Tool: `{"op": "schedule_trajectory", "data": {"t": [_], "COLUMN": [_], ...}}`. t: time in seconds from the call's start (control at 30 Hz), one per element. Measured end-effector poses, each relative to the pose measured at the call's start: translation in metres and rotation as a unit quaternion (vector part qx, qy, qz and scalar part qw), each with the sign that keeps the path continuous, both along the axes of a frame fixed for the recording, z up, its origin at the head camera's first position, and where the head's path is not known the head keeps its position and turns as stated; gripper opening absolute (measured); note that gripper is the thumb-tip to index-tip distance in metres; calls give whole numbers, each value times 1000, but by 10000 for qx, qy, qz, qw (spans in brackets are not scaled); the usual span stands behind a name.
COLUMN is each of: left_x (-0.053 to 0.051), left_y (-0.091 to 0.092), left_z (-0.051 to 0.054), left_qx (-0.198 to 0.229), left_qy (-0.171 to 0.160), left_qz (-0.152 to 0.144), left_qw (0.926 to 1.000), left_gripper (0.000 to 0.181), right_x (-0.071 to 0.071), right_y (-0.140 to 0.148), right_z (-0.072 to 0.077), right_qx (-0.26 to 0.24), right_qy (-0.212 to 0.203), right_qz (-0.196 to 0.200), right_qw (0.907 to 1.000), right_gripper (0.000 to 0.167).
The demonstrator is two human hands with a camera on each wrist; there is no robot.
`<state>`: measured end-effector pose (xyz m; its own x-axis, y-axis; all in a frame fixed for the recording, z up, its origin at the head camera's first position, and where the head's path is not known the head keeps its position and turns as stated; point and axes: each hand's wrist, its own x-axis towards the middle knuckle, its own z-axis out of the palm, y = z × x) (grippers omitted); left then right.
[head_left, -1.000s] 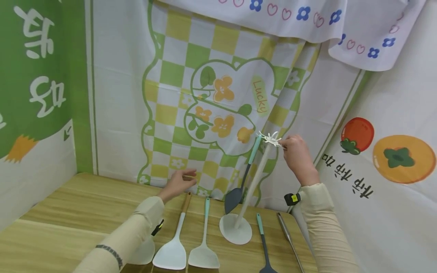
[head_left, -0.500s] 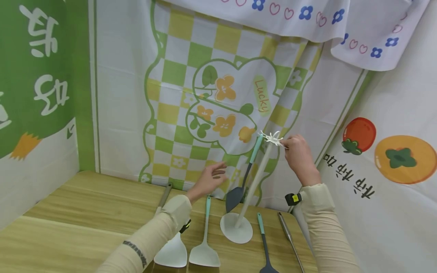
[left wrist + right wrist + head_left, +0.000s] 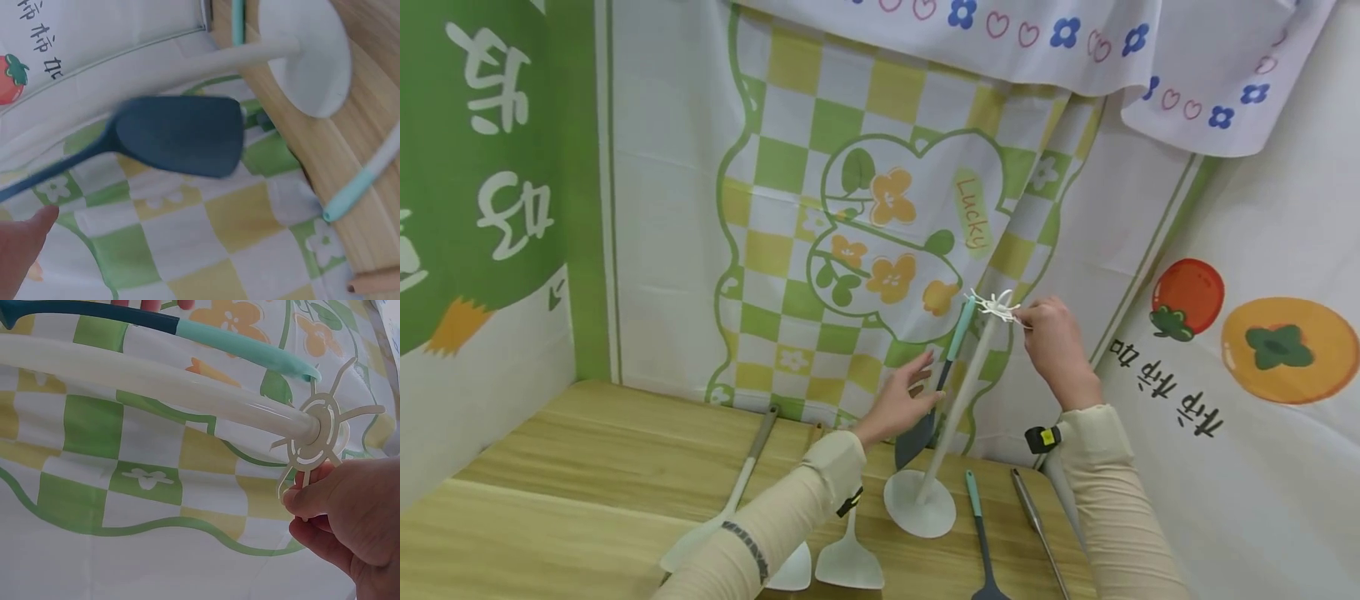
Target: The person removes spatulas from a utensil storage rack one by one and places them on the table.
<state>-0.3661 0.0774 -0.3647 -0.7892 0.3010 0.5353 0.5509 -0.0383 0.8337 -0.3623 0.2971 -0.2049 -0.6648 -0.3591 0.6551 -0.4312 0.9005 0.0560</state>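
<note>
My right hand [image 3: 1056, 346] pinches one prong of the white hook ring [image 3: 315, 434] topping a white utensil stand [image 3: 964, 392]. From another hook hangs a dark blue spatula [image 3: 181, 134] by its mint handle [image 3: 244, 351], blade down. My left hand [image 3: 897, 404] is beside the spatula's dark shaft, fingers spread and loosely bent. In the left wrist view, a fingertip [image 3: 45, 219] shows below the shaft, apart from it. The stand's round base [image 3: 919, 503] rests on the wooden table.
On the table [image 3: 587, 467] lie a white turner with a grey handle [image 3: 752, 458], a pale turner [image 3: 850, 560], a dark turner with a mint handle [image 3: 981, 533], and a steel-handled utensil [image 3: 1033, 517]. Another white turner [image 3: 793, 571] is partly behind my left sleeve. A checked cloth [image 3: 775, 250] hangs behind.
My left hand has moved right, from over the left part of the table to beside the hanging spatula. The right hand keeps its hold on the hook ring.
</note>
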Motion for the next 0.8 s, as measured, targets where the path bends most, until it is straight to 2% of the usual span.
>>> {"op": "schedule_trajectory", "data": {"t": [0.13,0.3,0.4,0.8], "left_x": [-1,-4,-6,-7], "left_y": [18,32,35,32], "left_z": [8,18,22,34], "left_qx": [105,521,657,903], "left_qy": [23,214,326,398], "left_qz": [138,199,235,423], "left_qw": [9998,9982,9970,9942], "left_gripper": [72,67,65,51], "right_x": [2,2,2,2], "right_y": [1,2,1,-1], "right_z": [1,1,1,-1], "right_qx": [-22,3,2,-37], "right_qy": [-45,-97,-97,-93], "right_qz": [-7,-54,-63,-58], "right_qw": [10000,9999,9999,9999], "right_gripper": [27,27,26,27]}}
